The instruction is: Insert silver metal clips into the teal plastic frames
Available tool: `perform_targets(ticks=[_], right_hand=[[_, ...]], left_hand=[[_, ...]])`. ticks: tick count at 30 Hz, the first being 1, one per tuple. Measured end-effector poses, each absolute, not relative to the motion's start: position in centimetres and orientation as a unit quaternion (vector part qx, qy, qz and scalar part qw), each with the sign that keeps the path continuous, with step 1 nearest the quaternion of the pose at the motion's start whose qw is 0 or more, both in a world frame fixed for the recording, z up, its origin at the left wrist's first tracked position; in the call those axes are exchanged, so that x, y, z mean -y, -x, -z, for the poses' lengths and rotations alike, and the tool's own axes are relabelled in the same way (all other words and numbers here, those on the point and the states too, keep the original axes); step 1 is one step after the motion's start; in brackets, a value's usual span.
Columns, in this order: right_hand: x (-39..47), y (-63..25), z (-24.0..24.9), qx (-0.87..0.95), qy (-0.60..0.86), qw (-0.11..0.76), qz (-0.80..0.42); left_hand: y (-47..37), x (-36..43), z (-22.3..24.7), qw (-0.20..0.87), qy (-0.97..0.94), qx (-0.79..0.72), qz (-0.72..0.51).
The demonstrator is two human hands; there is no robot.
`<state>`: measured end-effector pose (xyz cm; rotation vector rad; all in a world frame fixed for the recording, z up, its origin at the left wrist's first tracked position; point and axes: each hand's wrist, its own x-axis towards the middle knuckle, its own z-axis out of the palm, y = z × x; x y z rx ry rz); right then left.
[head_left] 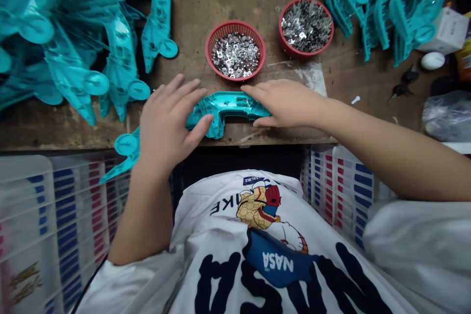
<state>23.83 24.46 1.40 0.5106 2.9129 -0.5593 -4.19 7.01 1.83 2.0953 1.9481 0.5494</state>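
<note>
A teal plastic shell (230, 102) lies at the table's near edge, its hollow, ribbed inside facing up. My right hand (285, 103) pinches its right end, fingers above and thumb below. Over the left part of the shell rests my left hand (171, 117), fingers stretched and spread, thumb apart. A teal piece with a round disc (126, 144) sticks out beyond my left wrist, past the table edge; my hand hides whether it joins the shell. Just behind the shell stands a red basket (235, 76) of small shiny metal plates. A second red basket (307, 54) of metal pieces is farther right.
Teal shells (121, 44) are heaped at the left, with more teal shells (386, 5) at the back right. A white box (447, 32), a white round object (432, 61) and a clear plastic bag (447, 115) sit at the right. Plastic crates (69, 216) flank my lap.
</note>
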Motion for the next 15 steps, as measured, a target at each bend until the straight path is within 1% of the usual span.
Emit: perform_targets(ticks=[5,9,11,15], right_hand=[[-25.3,-23.6,-1.9,-0.971,-0.121,-0.022,0.204],[-26.3,-23.2,-0.6,-0.981,-0.046,-0.083,0.167],[-26.6,-23.0,0.1,-0.986,-0.017,-0.094,0.134],[-26.8,-22.8,0.3,-0.994,0.0,-0.068,0.082]], left_hand=[[7.2,-4.3,-1.2,0.154,-0.677,-0.712,-0.11],[6.8,-4.3,-0.8,0.093,-0.674,-0.732,0.023],[6.3,-4.7,-0.9,0.073,-0.676,-0.73,0.067],[6.2,-5.3,-1.1,0.068,-0.668,-0.733,0.112]])
